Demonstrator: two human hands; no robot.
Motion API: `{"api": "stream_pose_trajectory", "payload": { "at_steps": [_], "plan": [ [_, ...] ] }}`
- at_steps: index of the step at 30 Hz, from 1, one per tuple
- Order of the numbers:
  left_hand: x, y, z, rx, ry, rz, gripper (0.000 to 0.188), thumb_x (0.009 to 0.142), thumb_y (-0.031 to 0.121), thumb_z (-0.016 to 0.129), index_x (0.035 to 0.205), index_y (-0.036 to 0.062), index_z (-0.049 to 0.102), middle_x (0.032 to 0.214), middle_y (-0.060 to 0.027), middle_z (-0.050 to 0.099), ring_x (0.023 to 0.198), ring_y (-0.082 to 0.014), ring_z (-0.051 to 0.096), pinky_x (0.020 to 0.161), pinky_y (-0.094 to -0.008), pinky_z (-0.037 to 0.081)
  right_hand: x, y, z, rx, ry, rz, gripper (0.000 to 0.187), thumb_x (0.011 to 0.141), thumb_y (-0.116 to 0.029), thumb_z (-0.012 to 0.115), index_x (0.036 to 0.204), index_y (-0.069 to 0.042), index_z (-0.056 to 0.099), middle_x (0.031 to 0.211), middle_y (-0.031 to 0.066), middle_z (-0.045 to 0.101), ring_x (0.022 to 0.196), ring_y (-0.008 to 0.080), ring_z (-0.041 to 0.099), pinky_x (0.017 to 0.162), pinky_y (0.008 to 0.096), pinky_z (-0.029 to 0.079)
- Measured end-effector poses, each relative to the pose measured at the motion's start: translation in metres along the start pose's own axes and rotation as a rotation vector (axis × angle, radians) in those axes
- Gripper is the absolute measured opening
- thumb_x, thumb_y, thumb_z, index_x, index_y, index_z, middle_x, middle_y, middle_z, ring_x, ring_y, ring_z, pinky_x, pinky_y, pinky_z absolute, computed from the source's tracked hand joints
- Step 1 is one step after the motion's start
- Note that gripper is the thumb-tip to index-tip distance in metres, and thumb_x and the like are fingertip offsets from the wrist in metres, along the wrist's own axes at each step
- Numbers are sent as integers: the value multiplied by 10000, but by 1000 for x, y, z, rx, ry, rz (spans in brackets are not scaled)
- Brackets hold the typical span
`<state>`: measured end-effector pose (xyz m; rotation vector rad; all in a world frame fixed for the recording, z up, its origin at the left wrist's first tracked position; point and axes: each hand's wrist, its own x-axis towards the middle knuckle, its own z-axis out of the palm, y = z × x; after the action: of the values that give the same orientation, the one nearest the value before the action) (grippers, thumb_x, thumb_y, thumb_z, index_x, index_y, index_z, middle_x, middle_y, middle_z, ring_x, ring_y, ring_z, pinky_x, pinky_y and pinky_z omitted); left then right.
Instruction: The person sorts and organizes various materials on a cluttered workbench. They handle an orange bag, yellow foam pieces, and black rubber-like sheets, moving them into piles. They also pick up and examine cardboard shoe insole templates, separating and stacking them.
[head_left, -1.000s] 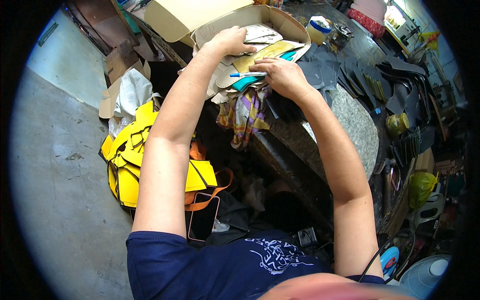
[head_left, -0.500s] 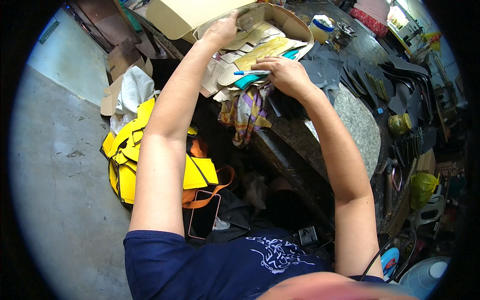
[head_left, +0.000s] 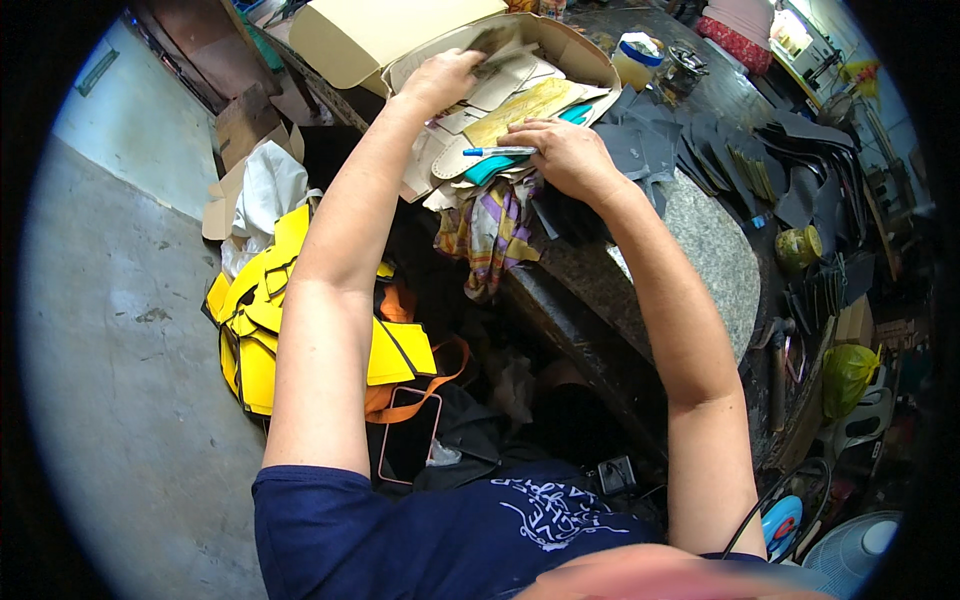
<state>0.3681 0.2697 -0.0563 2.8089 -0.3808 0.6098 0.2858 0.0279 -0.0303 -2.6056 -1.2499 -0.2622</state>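
My left hand (head_left: 438, 84) reaches into an open carton (head_left: 602, 62) of cut pattern pieces. Its fingers are closed at the edge of a thin, dark greyish-brown sheet (head_left: 492, 46); the material is unclear. A pen (head_left: 498, 151) with a blue end sticks out leftward from my right hand (head_left: 572, 158), which grips it while resting on the pieces at the carton's near side. Beneath and beside that hand lie a yellow piece (head_left: 520, 110), a teal piece (head_left: 488, 168) and a beige piece with small holes along its edge (head_left: 452, 160). A patterned cloth (head_left: 492, 240) hangs below them.
Dark cut pieces (head_left: 735, 150) and a pale stone slab (head_left: 708, 260) cover the bench at right, near a jar (head_left: 798, 247) and a hammer (head_left: 778, 375). Yellow panels (head_left: 255, 355) and a phone (head_left: 410, 435) lie below. Another person (head_left: 738, 25) is at the far right.
My left hand has shifted slightly inward from the carton's left rim, and the dark sheet by its fingers has tilted up. My right hand, still with the pen, has moved slightly left and down.
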Motion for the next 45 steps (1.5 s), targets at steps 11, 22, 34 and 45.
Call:
{"api": "stream_pose_trajectory", "payload": {
  "at_steps": [11,22,34,45],
  "plan": [
    [-5,-6,4,-211,179,-84,484,934,64,445,1347,315,425,1277,-162,532,1023,-387,608,883,-449,504,1,3,1,11,-27,4,399,828,-93,547,1186,-232,654,1263,10,606,1194,187,539,1007,321,428],
    [13,50,-2,153,-161,-227,697,740,548,696,1229,69,568,1243,-199,465,1092,-343,589,911,-428,497,-2,-5,-3,-45,36,-5,338,845,-104,533,1123,-222,684,1133,23,668,1062,212,623,909,359,493],
    [24,53,-6,150,-314,-160,700,676,488,710,1194,36,581,1229,-262,496,1104,-366,577,941,-423,479,-9,-8,-24,-149,-4,65,322,833,-111,513,1086,-210,684,1007,73,692,930,236,659,818,366,522],
    [26,41,4,104,-109,-216,413,786,216,556,1171,86,626,1118,-206,614,1070,-341,594,930,-411,478,-10,-7,-20,-133,9,65,321,814,-93,528,1081,-173,687,1073,63,681,984,225,649,855,358,513]
  ]
}}
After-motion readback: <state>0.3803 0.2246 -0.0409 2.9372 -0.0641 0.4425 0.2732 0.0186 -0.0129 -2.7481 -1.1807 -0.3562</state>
